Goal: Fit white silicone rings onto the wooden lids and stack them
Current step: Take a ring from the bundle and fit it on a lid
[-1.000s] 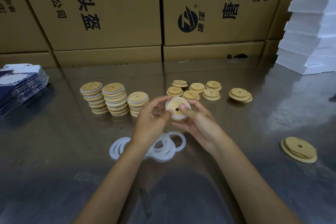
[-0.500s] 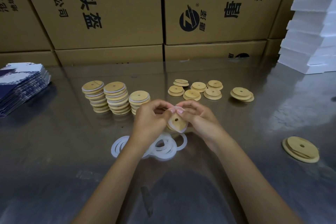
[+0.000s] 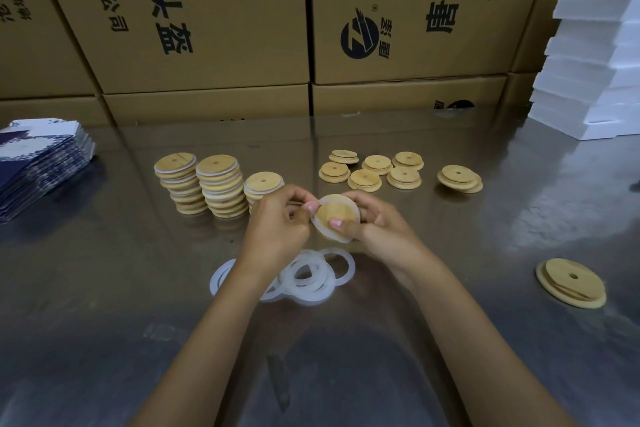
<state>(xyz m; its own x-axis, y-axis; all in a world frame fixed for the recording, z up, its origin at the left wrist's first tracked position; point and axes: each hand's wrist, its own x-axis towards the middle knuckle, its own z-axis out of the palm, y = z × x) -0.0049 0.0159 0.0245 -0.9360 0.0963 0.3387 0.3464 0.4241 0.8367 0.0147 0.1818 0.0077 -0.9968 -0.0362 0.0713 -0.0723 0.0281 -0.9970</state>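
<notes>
Wooden and pale, the lid (image 3: pixel 337 217) sits tilted between my two hands above the surface (image 3: pixel 485 225), with a white silicone ring (image 3: pixel 323 231) showing along its lower and left edge. My left hand (image 3: pixel 277 225) has its grip curled, thumb and fingertips pinching the lid's left rim where the ring lies. My right hand (image 3: pixel 375 222) grips the lid from the right, thumb pressed on its face near the lower edge and fingers curled behind it.

Just below my hands, a loose heap of white silicone rings (image 3: pixel 304 276) lies overlapped on the surface, partly hidden by my left wrist. To the left stand three stacks of ringed lids (image 3: pixel 214 184), white edges visible between the wood; the two on the left are taller, the third is shorter and sits just beside my left hand. Beyond my hands, a cluster of bare lids (image 3: pixel 375 170) lies in small piles, and another small pile (image 3: pixel 460 178) rests a little to their right. Well apart, near the right edge, two more lids (image 3: pixel 571 282) lie one on the other.

A stack of blue-and-white printed cards (image 3: pixel 38 163) sits at the far left. Cardboard boxes (image 3: pixel 221 17) with black printing line the back, and white foam sheets (image 3: pixel 595 55) are piled at the right.
</notes>
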